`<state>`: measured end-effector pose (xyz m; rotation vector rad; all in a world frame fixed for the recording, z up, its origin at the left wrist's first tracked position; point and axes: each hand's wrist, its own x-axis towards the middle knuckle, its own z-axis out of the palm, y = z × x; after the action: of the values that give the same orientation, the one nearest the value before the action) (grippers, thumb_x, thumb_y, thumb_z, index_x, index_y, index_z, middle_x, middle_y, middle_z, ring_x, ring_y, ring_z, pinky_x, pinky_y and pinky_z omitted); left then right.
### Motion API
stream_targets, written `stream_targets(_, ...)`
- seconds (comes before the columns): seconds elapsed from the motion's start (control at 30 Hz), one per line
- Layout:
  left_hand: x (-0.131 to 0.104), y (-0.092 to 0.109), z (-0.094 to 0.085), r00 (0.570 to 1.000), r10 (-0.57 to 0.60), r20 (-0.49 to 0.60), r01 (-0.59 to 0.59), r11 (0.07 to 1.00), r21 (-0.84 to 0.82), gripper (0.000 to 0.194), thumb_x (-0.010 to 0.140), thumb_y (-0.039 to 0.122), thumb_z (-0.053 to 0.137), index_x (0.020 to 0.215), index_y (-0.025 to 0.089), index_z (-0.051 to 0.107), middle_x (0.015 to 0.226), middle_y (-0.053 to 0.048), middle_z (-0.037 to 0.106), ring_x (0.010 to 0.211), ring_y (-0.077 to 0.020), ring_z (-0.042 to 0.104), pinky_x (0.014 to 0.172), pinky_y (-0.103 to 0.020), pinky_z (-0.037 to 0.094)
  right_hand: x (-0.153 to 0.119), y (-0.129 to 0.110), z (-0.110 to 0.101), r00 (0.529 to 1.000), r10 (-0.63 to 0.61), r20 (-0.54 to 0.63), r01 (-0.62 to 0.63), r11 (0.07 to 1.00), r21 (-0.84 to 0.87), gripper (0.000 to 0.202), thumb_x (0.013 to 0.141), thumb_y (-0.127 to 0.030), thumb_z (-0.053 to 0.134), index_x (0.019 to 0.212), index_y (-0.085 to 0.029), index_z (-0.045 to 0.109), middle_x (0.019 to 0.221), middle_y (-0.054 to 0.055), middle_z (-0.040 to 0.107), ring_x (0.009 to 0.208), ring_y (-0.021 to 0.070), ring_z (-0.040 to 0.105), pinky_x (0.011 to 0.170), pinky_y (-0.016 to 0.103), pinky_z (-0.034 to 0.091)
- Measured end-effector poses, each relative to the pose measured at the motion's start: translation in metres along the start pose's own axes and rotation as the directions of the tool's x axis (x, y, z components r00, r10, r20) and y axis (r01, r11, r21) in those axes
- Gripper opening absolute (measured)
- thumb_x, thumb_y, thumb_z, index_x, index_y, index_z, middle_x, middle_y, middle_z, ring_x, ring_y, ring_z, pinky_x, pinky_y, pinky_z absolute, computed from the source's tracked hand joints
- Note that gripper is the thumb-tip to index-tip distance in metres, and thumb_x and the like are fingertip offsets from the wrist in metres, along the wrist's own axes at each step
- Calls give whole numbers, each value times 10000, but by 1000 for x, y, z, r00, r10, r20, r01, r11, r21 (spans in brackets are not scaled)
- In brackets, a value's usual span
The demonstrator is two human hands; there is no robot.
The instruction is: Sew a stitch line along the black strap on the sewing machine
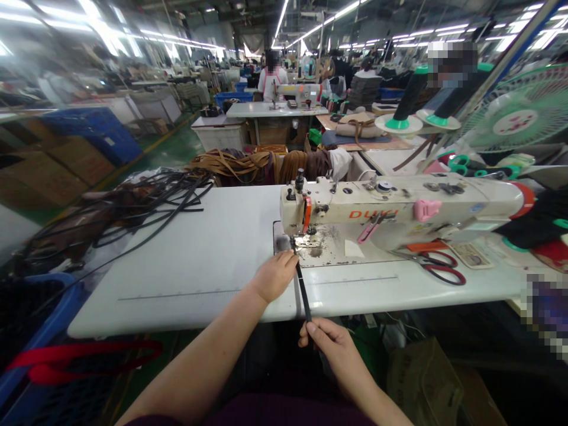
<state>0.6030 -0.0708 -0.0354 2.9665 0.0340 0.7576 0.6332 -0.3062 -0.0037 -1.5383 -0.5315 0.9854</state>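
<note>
A narrow black strap (303, 289) runs from under the needle area of a white sewing machine (394, 207) down past the table's front edge. My left hand (276, 275) lies on the table just in front of the machine's foot, its closed fingers on the strap's far part. Below the table edge, my right hand (326, 338) pinches the strap between thumb and fingers. The strap is stretched fairly straight between both hands. Its far end is hidden by the machine head and my left fingers.
Red-handled scissors (444, 269) lie right on the white table (199, 254). Black straps (173, 201) are heaped at its left back edge. A blue basket (66, 290) stands at left, thread cones (408, 97) and a green fan (519, 115) at right. A person (271, 80) is further back.
</note>
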Motion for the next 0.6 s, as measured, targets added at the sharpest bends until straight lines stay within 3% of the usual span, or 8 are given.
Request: stream_targets(0.6, -1, -2, 2, 1000, -6, 20, 6, 1000, -10, 199, 1028, 157, 455, 1144, 157, 616, 1210, -154, 675, 1199, -255, 661, 1105, -445, 540, 1, -7, -1, 999, 5, 34, -4, 999, -35, 540, 887, -698, 665, 713, -195, 762, 690, 46, 701, 684, 199, 562, 674, 312, 423)
